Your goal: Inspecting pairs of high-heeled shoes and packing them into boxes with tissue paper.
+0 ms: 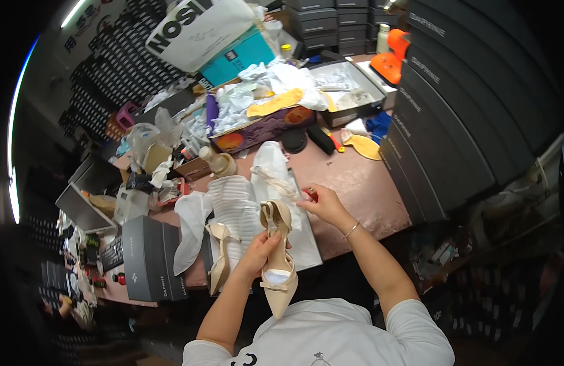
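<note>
A beige pointed-toe shoe (279,276) with a small bow is gripped by my left hand (258,253), its toe aimed down toward my body and white stuffing inside. My right hand (326,206) is raised to the right of its heel, fingers closed around something small and reddish that I cannot make out. Just left of my left hand, a matching beige shoe (219,259) lies on its side. White ribbed wrapping (232,198) and crumpled white tissue (271,177) are spread beyond the shoes.
Dark shoeboxes (443,104) are stacked high at the right, and more dark boxes (149,259) stand at the left. Farther back, a purple patterned box (263,130) overflows with paper and a yellow insole (276,104). A black brush-like block (320,140) lies nearby on the pink tabletop (355,195).
</note>
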Motion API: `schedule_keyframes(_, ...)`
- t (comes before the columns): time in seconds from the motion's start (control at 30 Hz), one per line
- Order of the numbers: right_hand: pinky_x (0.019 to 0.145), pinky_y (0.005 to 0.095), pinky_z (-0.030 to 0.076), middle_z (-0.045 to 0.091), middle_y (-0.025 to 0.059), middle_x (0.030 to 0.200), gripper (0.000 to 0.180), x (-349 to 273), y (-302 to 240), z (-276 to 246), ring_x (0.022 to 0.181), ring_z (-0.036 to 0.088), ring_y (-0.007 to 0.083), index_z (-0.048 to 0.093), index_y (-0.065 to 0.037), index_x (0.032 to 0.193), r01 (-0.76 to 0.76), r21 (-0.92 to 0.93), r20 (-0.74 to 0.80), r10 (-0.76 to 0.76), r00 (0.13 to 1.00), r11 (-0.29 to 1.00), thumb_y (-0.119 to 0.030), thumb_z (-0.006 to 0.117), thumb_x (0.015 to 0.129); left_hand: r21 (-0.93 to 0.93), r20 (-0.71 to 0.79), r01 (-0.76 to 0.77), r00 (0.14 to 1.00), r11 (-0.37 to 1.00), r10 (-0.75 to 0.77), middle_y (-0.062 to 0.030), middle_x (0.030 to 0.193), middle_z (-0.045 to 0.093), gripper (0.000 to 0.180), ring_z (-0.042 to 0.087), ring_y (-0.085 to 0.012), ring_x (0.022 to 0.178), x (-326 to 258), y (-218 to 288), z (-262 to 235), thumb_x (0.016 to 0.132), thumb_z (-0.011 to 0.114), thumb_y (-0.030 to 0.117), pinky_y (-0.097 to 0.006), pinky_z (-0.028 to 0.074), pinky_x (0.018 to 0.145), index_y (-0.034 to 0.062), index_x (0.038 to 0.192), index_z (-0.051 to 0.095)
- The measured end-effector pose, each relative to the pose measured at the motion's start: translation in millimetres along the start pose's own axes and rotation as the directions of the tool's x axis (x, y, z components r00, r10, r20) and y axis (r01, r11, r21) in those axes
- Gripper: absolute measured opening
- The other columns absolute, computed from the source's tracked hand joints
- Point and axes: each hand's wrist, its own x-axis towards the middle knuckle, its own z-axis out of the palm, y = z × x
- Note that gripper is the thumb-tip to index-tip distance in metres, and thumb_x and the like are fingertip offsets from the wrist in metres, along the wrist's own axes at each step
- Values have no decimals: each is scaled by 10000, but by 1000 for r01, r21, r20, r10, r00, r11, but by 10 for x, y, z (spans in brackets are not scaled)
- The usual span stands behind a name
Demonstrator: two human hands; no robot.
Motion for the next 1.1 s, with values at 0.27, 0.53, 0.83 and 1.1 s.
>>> schedule_keyframes(0.27,533,241,385,501,-23,646,128,982,-801,-8,611,432,43,548,-8,776,95,56,112,-100,989,994,-77,607,865,-372,-184,-197,973,907,136,-104,899,592,355,665,-220,709,-540,-112,-781,945,554,333,-360,577,615,27,1113,486)
schedule_keyframes(0.53,575,319,438,593,92,652,242,2988,-1344,1337,588,507,158,606,16,813,259,-33,191,-248,950,965,-222,648,833,-517,-293,-333,934,788,203,-111,903,604,350,667,-223,713,-653,-287,-1242,945,560,318,-349,574,620,17,1112,495)
schedule_keyframes(0.83,716,426,487,666,207,897,482,3563,-987,2155,768,644,345,616,12,1034,205,-316,177,-155,972,926,-382,709,773,-456,-360,-362,910,813,204,-110,888,618,386,672,-230,733,-835,-325,-1541,942,540,378,-353,569,640,4,1039,545)
schedule_keyframes(1.1,445,196,304,511,9,712,346,1486,-1360,676,520,428,54,555,-43,1103,-100,346,240,16,971,933,-330,382,1017,-494,-114,-269,963,827,245,-111,951,590,371,652,-201,772,-832,-14,-1242,983,465,351,-340,559,667,29,1167,459)
